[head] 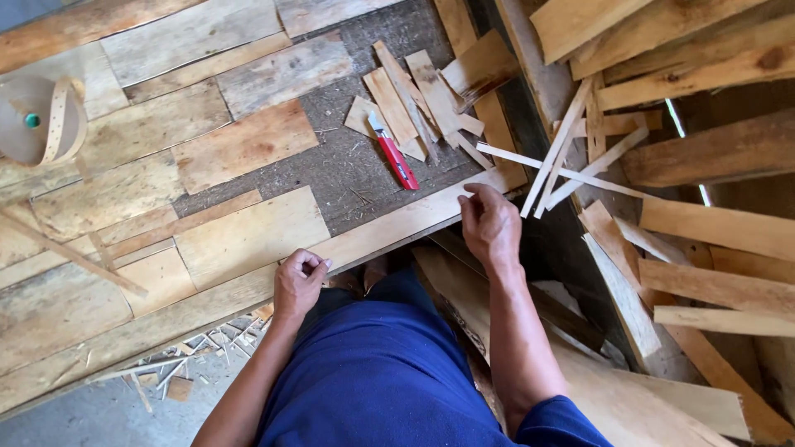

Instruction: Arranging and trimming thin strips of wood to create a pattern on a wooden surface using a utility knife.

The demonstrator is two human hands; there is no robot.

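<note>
Head view looks down on a person in blue clothes [381,364] at the near edge of a board [348,178] partly covered with flat veneer pieces. Their left hand [300,283] rests on the long edge strip [248,285] of pale wood that runs along the board's near side, fingers curled loosely inward with nothing clearly held. Their right hand [490,225] sits at the far end of the same strip, near its corner, fingers bent and close together, thumb side touching the wood; whether it pinches anything I cannot tell. Beyond the right hand lies a red utility knife [396,157] on the bare dark patch of the board, just beside a small heap of thin offcuts [414,95]. Loose thin slats [563,161] cross each other to the right, over a pile of scrap planks [712,232]. At far left rests a coiled roll of veneer tape [41,120]
</note>
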